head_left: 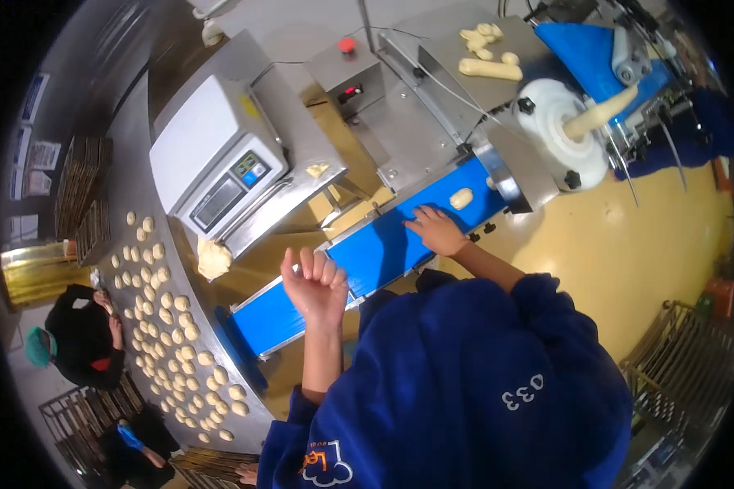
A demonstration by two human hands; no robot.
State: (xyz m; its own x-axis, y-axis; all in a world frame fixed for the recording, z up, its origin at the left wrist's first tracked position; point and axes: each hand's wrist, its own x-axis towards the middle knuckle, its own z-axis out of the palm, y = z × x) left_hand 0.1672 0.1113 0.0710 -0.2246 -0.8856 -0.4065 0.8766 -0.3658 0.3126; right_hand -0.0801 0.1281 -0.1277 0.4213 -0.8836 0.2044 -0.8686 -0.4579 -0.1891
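Observation:
A blue conveyor belt [367, 257] runs slantwise before me. My right hand [439, 232] reaches over it, fingers apart, palm down, holding nothing I can see. Just beyond those fingers an oval dough piece [462, 199] lies on the belt, and a smaller dough piece [491, 184] shows by the metal guard. My left hand [316, 285] is raised above the belt's left part. Its fingers are loosely bent, with the thumb apart and the palm showing; no dough is visible in it.
A white scale [220, 155] stands left of the belt, dough [214, 258] hanging below it. Many dough balls cover the steel table [253, 420]. At the right is a dough machine with a white disc [550, 122]. Two co-workers [86, 334] are at far left; racks [685, 359] stand lower right.

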